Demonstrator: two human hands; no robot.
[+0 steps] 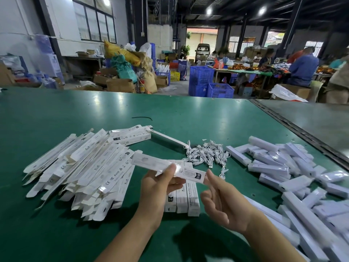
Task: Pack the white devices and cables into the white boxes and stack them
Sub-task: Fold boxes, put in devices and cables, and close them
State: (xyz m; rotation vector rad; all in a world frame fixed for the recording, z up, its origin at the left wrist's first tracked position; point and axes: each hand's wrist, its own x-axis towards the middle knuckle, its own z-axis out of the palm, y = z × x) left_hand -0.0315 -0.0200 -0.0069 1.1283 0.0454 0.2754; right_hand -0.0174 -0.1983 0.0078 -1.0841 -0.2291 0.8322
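Behind the work is a big factory hall, with blue crates (pixel 201 80) and people at other tables. Nearest comes the green table (pixel 56 114), wide and shiny, which carries all the stock. Left of the long box (pixel 156 163) in the hands lies the biggest heap, the flat boxes (pixel 85 171), in easy reach of the left hand (pixel 158 186). Right of that box is the heap of white devices (pixel 292 176) in clear wrap, on the side of the right hand (pixel 224 201). Under it some packed boxes (pixel 188 197) lie side by side, I think as the start of the stack. Beyond it is the tangle of cables (pixel 207 155).

The left hand pinches the long box near its middle, thumb on top, and holds it above the table. The right hand is loosely spread, with its forefinger at the box's right end; whether it touches, I cannot tell. Probably the end flap is the next concern.
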